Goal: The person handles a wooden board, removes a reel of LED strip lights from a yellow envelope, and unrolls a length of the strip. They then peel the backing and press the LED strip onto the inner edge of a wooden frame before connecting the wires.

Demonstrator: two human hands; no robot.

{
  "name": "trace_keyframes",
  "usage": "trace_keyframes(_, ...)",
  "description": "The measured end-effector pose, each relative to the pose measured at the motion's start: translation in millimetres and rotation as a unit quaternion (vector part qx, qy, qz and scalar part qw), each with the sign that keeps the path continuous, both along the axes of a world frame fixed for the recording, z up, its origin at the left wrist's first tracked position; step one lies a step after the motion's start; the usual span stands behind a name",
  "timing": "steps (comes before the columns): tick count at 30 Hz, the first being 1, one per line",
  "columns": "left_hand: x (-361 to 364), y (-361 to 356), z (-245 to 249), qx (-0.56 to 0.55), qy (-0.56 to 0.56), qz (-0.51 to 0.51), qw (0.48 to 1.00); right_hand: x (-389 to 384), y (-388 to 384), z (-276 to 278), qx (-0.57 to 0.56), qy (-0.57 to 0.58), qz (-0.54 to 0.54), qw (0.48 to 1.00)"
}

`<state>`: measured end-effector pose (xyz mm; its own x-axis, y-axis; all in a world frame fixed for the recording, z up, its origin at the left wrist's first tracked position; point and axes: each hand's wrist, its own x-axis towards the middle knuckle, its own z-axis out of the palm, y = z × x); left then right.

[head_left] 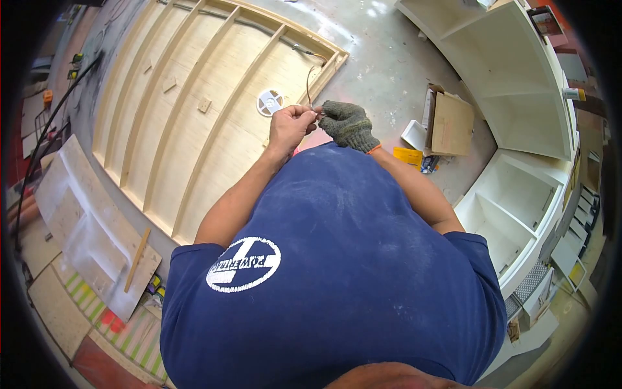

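Note:
My bare left hand and my gloved right hand meet in front of my chest, fingertips close together. Both pinch a thin brown wire, which rises from between them and curves toward the corner of a wooden frame panel. The right hand wears a grey knitted glove with an orange cuff. What the fingertips do to the wire end is too small to make out. Just beyond the left hand, a white reel lies on the panel. A cable runs along the panel's far edge.
White open cabinets stand along the right. On the floor by my right arm are a cardboard box, a white tray and a yellow packet. Boards and a wood strip lie at the lower left.

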<state>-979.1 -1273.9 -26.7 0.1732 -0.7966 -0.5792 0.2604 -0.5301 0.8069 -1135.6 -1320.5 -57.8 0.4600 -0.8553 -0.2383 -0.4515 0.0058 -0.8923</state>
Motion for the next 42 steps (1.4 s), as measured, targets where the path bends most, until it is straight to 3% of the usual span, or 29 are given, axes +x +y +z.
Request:
trace_keyframes(9,0.5,1.7,-10.1,-0.014,0.008,-0.016,1.000,-3.8,-0.7,11.4,-0.025,0.043,0.047,0.998)
trace_keyframes(15,-2.3,1.5,-5.8,-0.003,-0.004,-0.013,1.000,-6.5,4.1,4.1,0.021,-0.004,0.012,1.000)
trace_keyframes(22,-3.0,1.7,-5.6,-0.004,-0.012,-0.022,1.000,-6.2,3.1,10.4,-0.009,0.014,0.006,1.000)
trace_keyframes(42,-1.3,1.7,-16.2,-0.026,-0.022,-0.037,0.999,-6.5,-1.7,18.7,0.041,0.037,0.023,0.998)
